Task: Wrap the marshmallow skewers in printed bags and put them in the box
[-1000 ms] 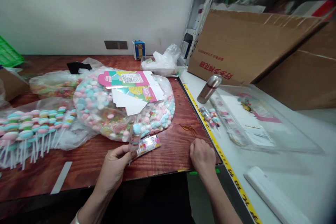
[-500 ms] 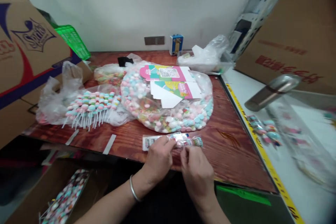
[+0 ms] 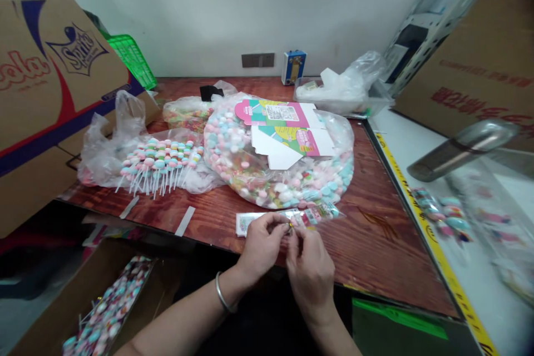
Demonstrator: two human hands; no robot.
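Note:
Close together at the table's front edge, both hands are closed in a pinch. My left hand grips the near end of a marshmallow lollipop in a clear printed wrapper, which points away to the right. My right hand pinches a gold twist tie at the gathered end of that wrapper; the fingers partly hide it. Under and left of the lollipop lies a stack of flat printed bags. Several loose gold twist ties lie to the right on the wooden table.
Behind the hands is a large bag of marshmallows with a flattened printed box on top. Unwrapped marshmallow lollipops lie on plastic at left. A carton of lollipops stands below. A steel flask and wrapped lollipops are at right.
The view has shifted slightly, moving things rightward. The wrapped lollipop has tilted, its far end raised. A gold twist tie now shows between the fingertips.

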